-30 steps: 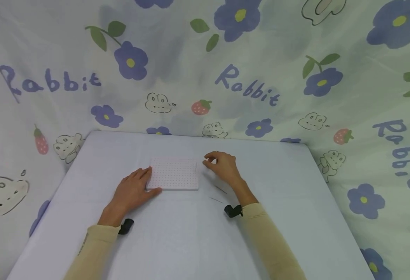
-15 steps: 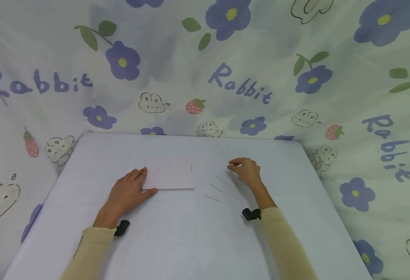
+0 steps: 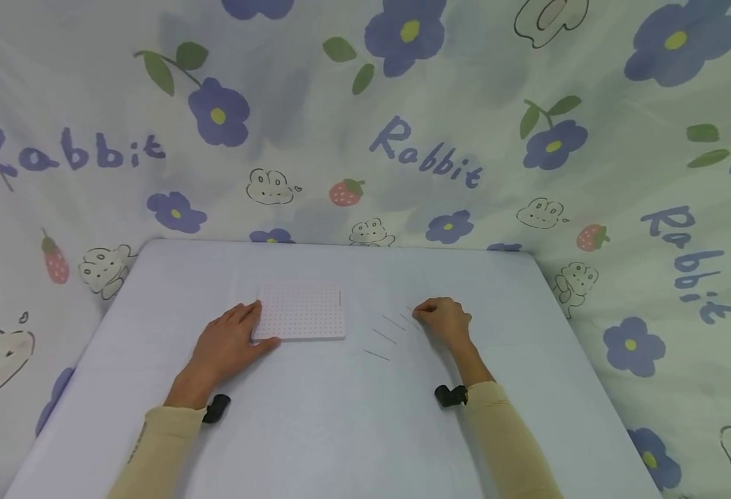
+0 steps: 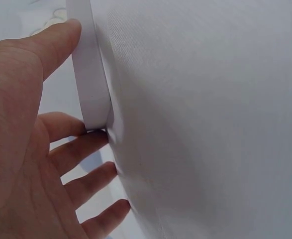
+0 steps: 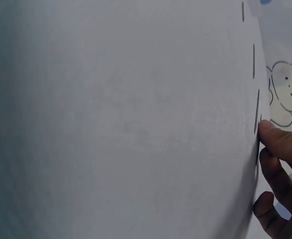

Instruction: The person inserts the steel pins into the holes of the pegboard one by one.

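since a second ago i see my right hand has left the board and now curls at the pins on the bench, pinch unclear, left hand flat against the board's left edge, backdrop reading "rabbit".

White table w/ floral "Rabbit" cloth backdrop behind.
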{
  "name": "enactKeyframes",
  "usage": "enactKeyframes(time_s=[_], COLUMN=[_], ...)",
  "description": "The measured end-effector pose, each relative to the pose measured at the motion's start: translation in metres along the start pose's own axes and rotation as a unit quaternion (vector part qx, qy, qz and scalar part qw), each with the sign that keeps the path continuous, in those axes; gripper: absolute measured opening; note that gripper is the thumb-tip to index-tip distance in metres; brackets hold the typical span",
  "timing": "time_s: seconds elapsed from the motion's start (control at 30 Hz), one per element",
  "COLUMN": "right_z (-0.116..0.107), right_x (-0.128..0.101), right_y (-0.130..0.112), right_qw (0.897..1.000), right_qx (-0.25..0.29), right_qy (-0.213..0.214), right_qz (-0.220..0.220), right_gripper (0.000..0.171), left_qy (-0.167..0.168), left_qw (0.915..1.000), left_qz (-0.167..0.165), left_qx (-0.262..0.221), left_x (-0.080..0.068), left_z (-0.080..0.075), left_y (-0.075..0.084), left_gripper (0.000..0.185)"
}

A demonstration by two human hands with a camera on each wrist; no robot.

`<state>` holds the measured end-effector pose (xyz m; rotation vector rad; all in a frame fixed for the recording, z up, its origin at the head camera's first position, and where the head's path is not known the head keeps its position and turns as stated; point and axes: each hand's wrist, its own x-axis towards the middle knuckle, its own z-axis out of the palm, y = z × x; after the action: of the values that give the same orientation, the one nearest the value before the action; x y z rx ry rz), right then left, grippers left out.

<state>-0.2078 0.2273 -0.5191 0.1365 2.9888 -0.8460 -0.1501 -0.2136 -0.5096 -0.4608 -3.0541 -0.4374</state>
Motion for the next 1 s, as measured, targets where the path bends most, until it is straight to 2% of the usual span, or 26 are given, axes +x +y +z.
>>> enactKeyframes(time_s=[0.37, 0.73, 1.0], right_z=[-0.0048, -0.0039, -0.0051], right_x=[-0.0002, 0.0030, 0.0051], right_y=[-0.0003, -0.0005, -0.0071], right_qw=[1.000, 0.999, 0.999], right_qx=[-0.016, -0.002, 0.001], right_qy=[-0.003, -0.004, 0.000], right_qz=[-0.013, -0.039, -0.041], right_gripper=[0.018, 0.014, 0.014], left_qy=[-0.006, -0.015, -0.018], left_qw=[1.0000, 0.9997, 0.9996], left_qz=[-0.003, -0.018, -0.022], left_qx=[-0.003, 0.001, 0.004], left_x=[0.0007, 0.0013, -0.0002], left_z=[0.0000, -0.0002, -0.0013], left_y=[0.0020, 0.0019, 0.0024], left_gripper=[0.091, 0.092, 0.091])
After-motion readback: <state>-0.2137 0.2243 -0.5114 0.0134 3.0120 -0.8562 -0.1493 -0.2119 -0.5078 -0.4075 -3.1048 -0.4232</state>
